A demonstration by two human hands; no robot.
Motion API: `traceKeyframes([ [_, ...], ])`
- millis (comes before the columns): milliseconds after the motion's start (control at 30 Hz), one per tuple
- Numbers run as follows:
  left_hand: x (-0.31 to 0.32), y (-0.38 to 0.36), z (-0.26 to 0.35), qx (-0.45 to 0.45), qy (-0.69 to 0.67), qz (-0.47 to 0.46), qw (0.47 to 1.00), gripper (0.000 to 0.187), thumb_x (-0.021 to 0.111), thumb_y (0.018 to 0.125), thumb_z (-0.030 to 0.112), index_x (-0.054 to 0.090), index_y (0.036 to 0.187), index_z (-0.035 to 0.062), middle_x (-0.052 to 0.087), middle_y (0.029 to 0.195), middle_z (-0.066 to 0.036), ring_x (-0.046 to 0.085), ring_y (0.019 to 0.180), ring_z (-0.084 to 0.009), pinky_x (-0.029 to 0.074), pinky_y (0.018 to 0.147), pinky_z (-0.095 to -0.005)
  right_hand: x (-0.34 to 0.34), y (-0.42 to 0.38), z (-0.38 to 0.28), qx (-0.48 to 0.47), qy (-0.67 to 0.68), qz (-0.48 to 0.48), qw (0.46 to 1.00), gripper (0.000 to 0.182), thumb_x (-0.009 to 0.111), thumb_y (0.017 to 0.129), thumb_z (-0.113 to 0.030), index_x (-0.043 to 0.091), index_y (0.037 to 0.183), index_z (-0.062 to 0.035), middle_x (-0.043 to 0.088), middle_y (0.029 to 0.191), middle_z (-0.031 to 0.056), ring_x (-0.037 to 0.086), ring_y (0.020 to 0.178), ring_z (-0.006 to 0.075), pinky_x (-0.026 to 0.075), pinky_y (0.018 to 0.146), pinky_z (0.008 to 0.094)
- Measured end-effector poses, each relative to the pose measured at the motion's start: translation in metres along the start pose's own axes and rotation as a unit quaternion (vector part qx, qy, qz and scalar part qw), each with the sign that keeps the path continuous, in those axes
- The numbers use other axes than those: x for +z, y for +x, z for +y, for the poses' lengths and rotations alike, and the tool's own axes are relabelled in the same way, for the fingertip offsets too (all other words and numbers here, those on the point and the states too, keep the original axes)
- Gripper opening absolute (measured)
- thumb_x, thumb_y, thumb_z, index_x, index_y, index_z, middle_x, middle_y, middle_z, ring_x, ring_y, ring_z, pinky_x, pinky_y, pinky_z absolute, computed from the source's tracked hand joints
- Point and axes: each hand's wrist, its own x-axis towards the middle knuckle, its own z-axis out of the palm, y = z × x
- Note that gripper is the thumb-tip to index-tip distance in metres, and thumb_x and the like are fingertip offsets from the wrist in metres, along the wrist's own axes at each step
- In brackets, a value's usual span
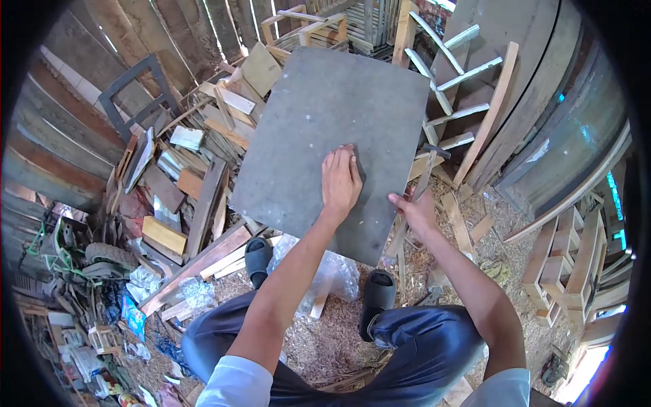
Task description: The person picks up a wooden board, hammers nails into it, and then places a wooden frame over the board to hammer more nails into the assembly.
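Note:
A flat grey board [291, 136] lies in front of me, tilted in the view. On its middle rests my left hand [341, 180], fingers curled together; what they hold, if anything, is hidden. Beside the board's right edge, my right hand [415, 209] is wrapped round the wooden handle of a hammer [426, 175]. The hammer's dark head points up and away from me, just past the board's edge.
Scrap wood [203, 197] is heaped at the left. A wooden ladder-like frame [498, 115] leans at the back right, and slatted wooden pieces [566, 261] stand at the right. Below the board are a plastic bag [339, 275] and my sandals [379, 293].

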Motion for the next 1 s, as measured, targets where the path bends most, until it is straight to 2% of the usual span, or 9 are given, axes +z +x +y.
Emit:
traceKeyframes([
  [133, -0.013, 0.009, -0.02, -0.011, -0.057, -0.012, 0.998, 0.007, 0.05, 0.087, 0.005, 0.054, 0.093, 0.0024, 0.06, 0.101, -0.015, 0.054, 0.091, -0.0345, 0.041, 0.083, -0.043, 0.003, -0.006, -0.02, 0.091, 0.048, -0.022, 0.994, 0.034, 0.07, 0.079, -0.005, 0.052, 0.106, 0.0009, 0.064, 0.093, 0.0091, 0.062, 0.076, 0.0174, 0.051, 0.063, 0.0321],
  [200, -0.027, 0.022, -0.058, 0.028, 0.068, 0.038, 0.997, 0.006, 0.054, 0.083, 0.005, 0.055, 0.088, 0.0031, 0.06, 0.099, -0.016, 0.054, 0.088, -0.0363, 0.042, 0.079, -0.0443, 0.001, -0.005, -0.021, 0.085, 0.05, -0.035, 0.995, 0.035, 0.071, 0.079, -0.006, 0.051, 0.107, 0.0005, 0.063, 0.094, 0.0094, 0.061, 0.076, 0.0175, 0.05, 0.062, 0.0325],
  [333, -0.08, 0.044, -0.157, -0.113, 0.232, 0.088, 0.962, 0.016, 0.051, 0.084, 0.014, 0.054, 0.098, 0.0047, 0.058, 0.103, -0.019, 0.054, 0.096, -0.0409, 0.04, 0.083, -0.0497, 0.0, 0.005, 0.005, 0.1, 0.036, -0.028, 0.994, 0.042, 0.071, 0.08, -0.006, 0.045, 0.112, 0.0, 0.06, 0.103, 0.0111, 0.061, 0.081, 0.0183, 0.05, 0.063, 0.033],
  [400, -0.1, 0.05, -0.178, -0.356, 0.09, 0.001, 0.93, 0.021, 0.045, 0.091, 0.021, 0.051, 0.104, 0.0064, 0.06, 0.1, -0.026, 0.055, 0.097, -0.0448, 0.041, 0.084, -0.0506, 0.001, 0.004, -0.001, 0.098, 0.048, -0.038, 0.993, 0.044, 0.07, 0.08, -0.005, 0.043, 0.114, -0.0002, 0.059, 0.104, 0.0114, 0.06, 0.085, 0.0188, 0.051, 0.066, 0.0339],
  [467, -0.105, 0.047, -0.187, -0.341, 0.072, -0.001, 0.937, 0.023, 0.042, 0.093, 0.024, 0.05, 0.106, 0.0072, 0.06, 0.099, -0.028, 0.056, 0.097, -0.0461, 0.041, 0.084, -0.0503, 0.002, 0.001, -0.008, 0.092, 0.061, -0.048, 0.993, 0.046, 0.07, 0.08, -0.005, 0.041, 0.115, -0.0003, 0.058, 0.106, 0.0117, 0.06, 0.089, 0.0193, 0.051, 0.069, 0.0348],
  [633, -0.118, 0.037, -0.138, -0.366, 0.045, 0.038, 0.929, 0.028, 0.039, 0.095, 0.029, 0.047, 0.111, 0.0079, 0.06, 0.101, -0.027, 0.055, 0.097, -0.0461, 0.04, 0.085, -0.0499, -0.017, 0.007, -0.001, 0.055, 0.149, -0.03, 0.987, 0.044, 0.069, 0.079, -0.002, 0.043, 0.114, 0.0003, 0.059, 0.105, 0.0107, 0.058, 0.094, 0.0201, 0.048, 0.08, 0.0357],
  [833, -0.121, -0.024, -0.089, -0.381, -0.012, 0.156, 0.911, 0.025, 0.039, 0.094, 0.021, 0.046, 0.104, -0.0019, 0.054, 0.093, -0.024, 0.053, 0.09, -0.0388, 0.039, 0.085, -0.0435, -0.066, -0.004, 0.006, 0.096, 0.096, -0.084, 0.987, 0.047, 0.069, 0.077, 0.0, 0.041, 0.114, -0.0018, 0.055, 0.1, 0.0071, 0.055, 0.09, 0.019, 0.047, 0.077, 0.0365],
  [900, -0.115, -0.049, -0.076, -0.396, 0.0, 0.165, 0.903, 0.028, 0.038, 0.095, 0.024, 0.045, 0.106, 0.0002, 0.056, 0.097, -0.025, 0.054, 0.094, -0.0408, 0.039, 0.085, -0.0456, -0.073, -0.012, 0.011, 0.1, 0.089, -0.064, 0.989, 0.034, 0.064, 0.079, 0.002, 0.052, 0.11, -0.0045, 0.057, 0.096, 0.0031, 0.055, 0.084, 0.0142, 0.044, 0.067, 0.0322],
  [1000, -0.106, -0.076, -0.064, -0.414, -0.008, 0.176, 0.893, 0.027, 0.037, 0.096, 0.025, 0.045, 0.108, 0.002, 0.059, 0.099, -0.026, 0.055, 0.097, -0.0431, 0.039, 0.085, -0.0475, -0.083, -0.016, 0.026, 0.082, 0.073, -0.058, 0.992, 0.037, 0.064, 0.078, 0.003, 0.05, 0.112, -0.0036, 0.056, 0.097, 0.0032, 0.054, 0.084, 0.0145, 0.044, 0.07, 0.0331],
])
